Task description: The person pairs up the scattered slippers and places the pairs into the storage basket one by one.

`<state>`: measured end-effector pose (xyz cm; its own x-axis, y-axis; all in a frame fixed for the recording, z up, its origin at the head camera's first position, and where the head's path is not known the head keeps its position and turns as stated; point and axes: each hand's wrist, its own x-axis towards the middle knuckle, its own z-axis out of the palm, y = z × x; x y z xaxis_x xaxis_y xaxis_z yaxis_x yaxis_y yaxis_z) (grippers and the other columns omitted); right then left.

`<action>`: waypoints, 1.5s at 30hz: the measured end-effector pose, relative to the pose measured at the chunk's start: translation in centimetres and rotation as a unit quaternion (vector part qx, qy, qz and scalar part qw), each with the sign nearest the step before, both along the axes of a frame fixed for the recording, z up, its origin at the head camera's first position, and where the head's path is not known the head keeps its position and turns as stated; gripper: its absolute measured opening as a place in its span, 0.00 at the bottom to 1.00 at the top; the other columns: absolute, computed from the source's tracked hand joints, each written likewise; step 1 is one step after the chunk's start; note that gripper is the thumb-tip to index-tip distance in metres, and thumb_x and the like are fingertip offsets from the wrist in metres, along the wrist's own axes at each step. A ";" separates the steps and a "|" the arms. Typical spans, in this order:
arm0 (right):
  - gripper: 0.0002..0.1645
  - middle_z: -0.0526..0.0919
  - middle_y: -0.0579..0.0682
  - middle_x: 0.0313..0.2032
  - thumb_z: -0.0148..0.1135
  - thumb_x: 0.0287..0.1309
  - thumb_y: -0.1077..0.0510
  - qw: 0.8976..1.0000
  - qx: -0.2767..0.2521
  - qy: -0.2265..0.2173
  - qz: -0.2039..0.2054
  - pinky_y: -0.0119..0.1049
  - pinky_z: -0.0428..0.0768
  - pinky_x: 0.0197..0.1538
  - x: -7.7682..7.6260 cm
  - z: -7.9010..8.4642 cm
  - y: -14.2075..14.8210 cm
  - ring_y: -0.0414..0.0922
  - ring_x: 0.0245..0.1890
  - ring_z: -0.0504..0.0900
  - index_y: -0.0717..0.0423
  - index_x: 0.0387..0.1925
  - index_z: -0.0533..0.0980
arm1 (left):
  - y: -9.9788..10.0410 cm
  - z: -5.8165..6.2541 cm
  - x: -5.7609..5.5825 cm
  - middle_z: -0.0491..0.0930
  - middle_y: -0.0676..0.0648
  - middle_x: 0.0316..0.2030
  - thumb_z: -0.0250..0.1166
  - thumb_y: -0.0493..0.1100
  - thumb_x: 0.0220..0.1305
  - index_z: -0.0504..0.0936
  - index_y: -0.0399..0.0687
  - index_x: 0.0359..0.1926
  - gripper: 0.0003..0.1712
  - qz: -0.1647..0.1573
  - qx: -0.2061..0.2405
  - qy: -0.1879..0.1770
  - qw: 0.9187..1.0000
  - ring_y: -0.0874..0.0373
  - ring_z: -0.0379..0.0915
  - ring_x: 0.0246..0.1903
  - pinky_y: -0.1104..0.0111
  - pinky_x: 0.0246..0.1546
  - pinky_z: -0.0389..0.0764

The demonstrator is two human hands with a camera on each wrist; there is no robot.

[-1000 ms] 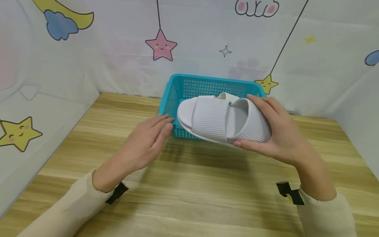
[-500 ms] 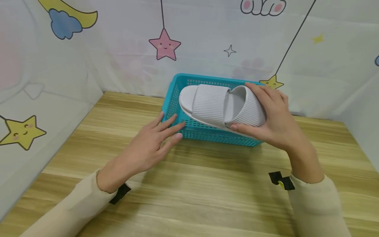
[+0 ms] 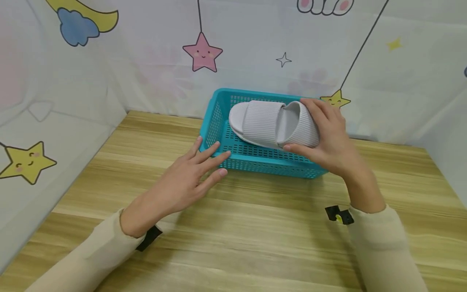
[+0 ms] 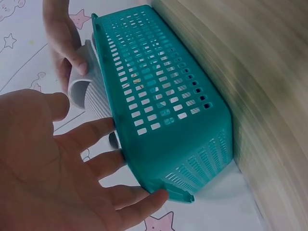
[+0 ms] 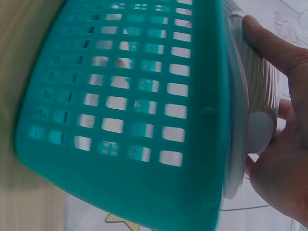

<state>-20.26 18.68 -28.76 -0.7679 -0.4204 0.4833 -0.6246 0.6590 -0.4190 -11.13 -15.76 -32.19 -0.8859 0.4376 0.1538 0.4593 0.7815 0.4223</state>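
Observation:
A white slipper (image 3: 262, 121) with a ribbed band across the front and another ribbed band towards the right lies tilted over the teal basket (image 3: 270, 159), toe pointing left. My right hand (image 3: 330, 140) grips its right end, thumb on the near side and fingers over the far side. In the right wrist view, the pale sole (image 5: 236, 159) runs along the basket's rim. With fingers spread, my left hand (image 3: 182, 178) rests at the basket's near left corner. The left wrist view has its fingertips (image 4: 102, 130) right at the rim.
The basket has mesh walls and stands on a wood-grain table (image 3: 226, 239), close to the back. A white cloth (image 3: 251, 40) printed with stars and a moon hangs behind and at the sides. Dark tabs (image 3: 340, 215) sit at the cuffs.
My right hand has carried the slipper away from me and lower over the basket. My left hand has spread its fingers and shifted slightly right to the basket's corner.

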 end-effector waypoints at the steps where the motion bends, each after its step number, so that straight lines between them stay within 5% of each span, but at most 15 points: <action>1: 0.62 0.59 0.59 0.76 0.88 0.46 0.53 1.000 -0.006 -0.005 0.003 0.62 0.69 0.64 -0.2 -0.3 -0.1 0.59 0.73 0.60 0.51 0.80 0.64 | 0.0 0.0 0.0 0.58 0.41 0.81 0.56 0.59 0.82 0.69 0.56 0.80 0.32 0.001 -0.002 0.000 1.000 0.32 0.36 0.83 0.34 0.77 0.52; 4: 0.61 0.55 0.62 0.74 0.87 0.48 0.56 1.000 -0.018 -0.018 0.007 0.61 0.76 0.59 -0.4 -1.0 -0.2 0.58 0.72 0.61 0.52 0.80 0.64 | 0.0 -0.1 0.0 0.57 0.41 0.81 0.56 0.60 0.82 0.68 0.57 0.80 0.33 -0.001 -0.011 0.000 1.000 0.32 0.35 0.83 0.33 0.76 0.53; 10: 0.56 0.65 0.64 0.69 0.86 0.50 0.54 1.000 0.004 -0.015 0.003 0.60 0.76 0.57 -0.8 -2.1 -0.6 0.61 0.67 0.66 0.56 0.77 0.67 | -0.1 -0.3 0.1 0.55 0.42 0.82 0.55 0.61 0.81 0.65 0.58 0.82 0.35 -0.003 -0.024 0.003 1.000 0.32 0.33 0.83 0.33 0.76 0.53; 20: 0.56 0.64 0.64 0.72 0.82 0.55 0.51 0.996 0.052 -0.073 -0.021 0.65 0.73 0.59 -1.0 -3.3 -0.6 0.65 0.67 0.65 0.57 0.79 0.64 | -0.1 -0.3 0.1 0.54 0.43 0.83 0.55 0.62 0.81 0.64 0.58 0.82 0.36 -0.007 -0.026 0.009 1.000 0.32 0.33 0.83 0.33 0.76 0.55; 34: 0.55 0.63 0.63 0.73 0.77 0.62 0.45 0.982 0.058 -0.180 -0.014 0.63 0.80 0.57 -1.1 -3.0 -0.6 0.63 0.61 0.71 0.57 0.81 0.60 | -0.1 -0.4 0.3 0.54 0.42 0.83 0.56 0.61 0.81 0.63 0.57 0.83 0.36 -0.008 -0.028 0.014 0.999 0.32 0.33 0.83 0.32 0.75 0.56; 45: 0.53 0.61 0.63 0.75 0.75 0.63 0.43 0.972 0.078 -0.222 -0.024 0.63 0.77 0.61 -1.3 -3.0 -0.5 0.63 0.62 0.70 0.58 0.80 0.61 | -0.2 -0.3 0.3 0.54 0.42 0.83 0.56 0.62 0.81 0.63 0.57 0.83 0.37 -0.009 -0.028 0.009 1.000 0.32 0.32 0.83 0.32 0.74 0.57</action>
